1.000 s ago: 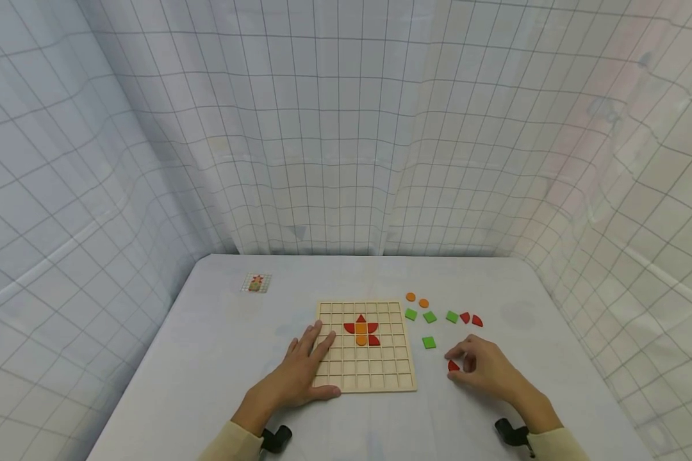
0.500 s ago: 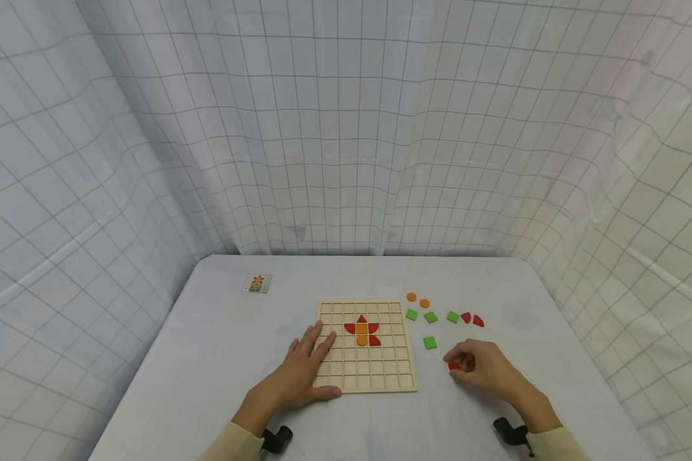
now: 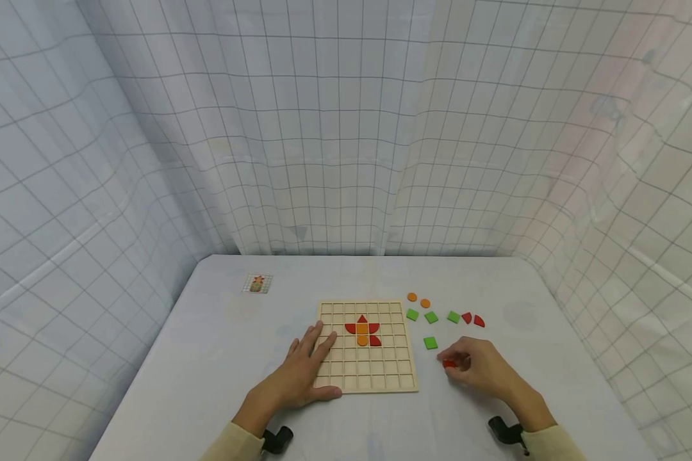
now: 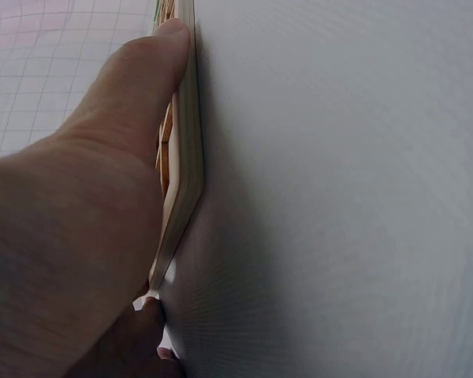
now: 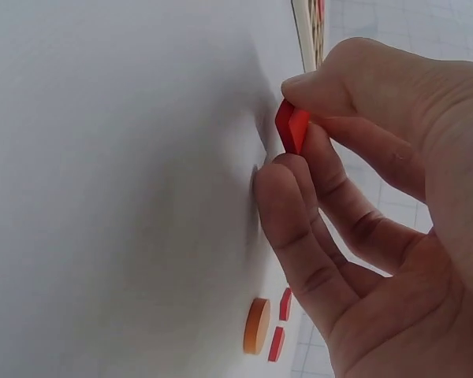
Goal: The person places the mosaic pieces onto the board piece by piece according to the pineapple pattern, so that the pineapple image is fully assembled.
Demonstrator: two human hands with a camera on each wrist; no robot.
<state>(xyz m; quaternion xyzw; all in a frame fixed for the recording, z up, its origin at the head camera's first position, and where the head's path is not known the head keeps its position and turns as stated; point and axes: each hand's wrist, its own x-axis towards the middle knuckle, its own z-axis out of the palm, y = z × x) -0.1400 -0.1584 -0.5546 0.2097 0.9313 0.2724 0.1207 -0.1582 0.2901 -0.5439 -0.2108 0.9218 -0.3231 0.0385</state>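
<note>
My left hand lies spread over the left edge of a wooden grid board, its thumb on the front edge. In the left wrist view the thumb rests along the board's rim. Set in the board are a red triangle, an orange square, an orange disc and several red quarter-circle pieces. Right of the board, my right hand pinches another red quarter-circle piece between thumb and fingers, close over the table.
Several green squares, two orange discs and two loose red pieces lie right of the board. A small pattern card sits at the back left. White gridded curtains surround the table.
My right hand has moved slightly left with the red piece, which has turned between the fingers and shows less of its face. My left hand stays put on the board.
</note>
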